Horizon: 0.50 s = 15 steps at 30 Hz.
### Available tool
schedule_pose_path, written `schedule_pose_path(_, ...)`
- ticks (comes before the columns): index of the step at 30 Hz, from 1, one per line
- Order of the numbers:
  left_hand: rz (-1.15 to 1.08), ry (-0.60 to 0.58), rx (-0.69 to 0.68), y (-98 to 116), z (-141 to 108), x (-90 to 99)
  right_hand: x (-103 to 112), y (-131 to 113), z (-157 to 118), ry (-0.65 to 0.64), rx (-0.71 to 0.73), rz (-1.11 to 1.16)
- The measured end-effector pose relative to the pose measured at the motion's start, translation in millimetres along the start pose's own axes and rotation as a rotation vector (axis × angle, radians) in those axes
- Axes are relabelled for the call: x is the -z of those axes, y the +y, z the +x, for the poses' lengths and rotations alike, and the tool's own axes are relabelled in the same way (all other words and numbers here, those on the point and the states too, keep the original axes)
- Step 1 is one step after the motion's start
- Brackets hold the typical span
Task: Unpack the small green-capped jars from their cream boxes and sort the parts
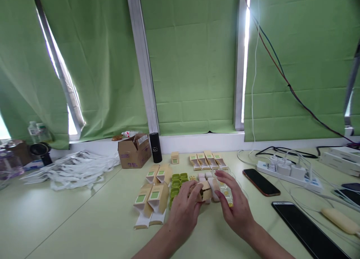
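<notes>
My left hand [184, 204] is closed around a small tan cardboard box [206, 193], whose open end faces right. At that end is a pale pinkish-white block [214, 189], gripped between the thumb and fingers of my right hand [234, 201]. Just behind my left hand stand several green cups [176, 184] in rows. More pale blocks [208, 174] lie beyond the box, partly covered by my hands. A clear plastic piece with yellow bits [227, 191] shows beneath my right fingers. To the left are several tan boxes with green labels [158, 197], flaps open.
Another row of tan boxes [207, 159] sits at the back, near a single small box [174, 157]. A black cylinder [155, 147] and brown carton [134, 151] stand by the wall. Phones [261, 181] and a cabled power strip [289, 175] lie right; white straps [75, 169] lie left.
</notes>
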State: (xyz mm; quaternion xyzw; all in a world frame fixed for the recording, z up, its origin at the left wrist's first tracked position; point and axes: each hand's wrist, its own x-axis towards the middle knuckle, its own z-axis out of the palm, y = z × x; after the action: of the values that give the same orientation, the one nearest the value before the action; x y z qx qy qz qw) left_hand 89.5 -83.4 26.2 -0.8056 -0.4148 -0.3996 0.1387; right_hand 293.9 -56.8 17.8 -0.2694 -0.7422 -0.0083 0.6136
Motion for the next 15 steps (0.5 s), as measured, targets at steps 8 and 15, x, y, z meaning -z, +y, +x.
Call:
schedule_pose_path(8,-0.027,-0.012,-0.004,4,1,3.7,6,3,2,-0.03,0.216,-0.034)
schedule_pose_path(15,-0.032,-0.016,0.005,3,0,3.2,5,13,0,0.023,0.102,-0.068)
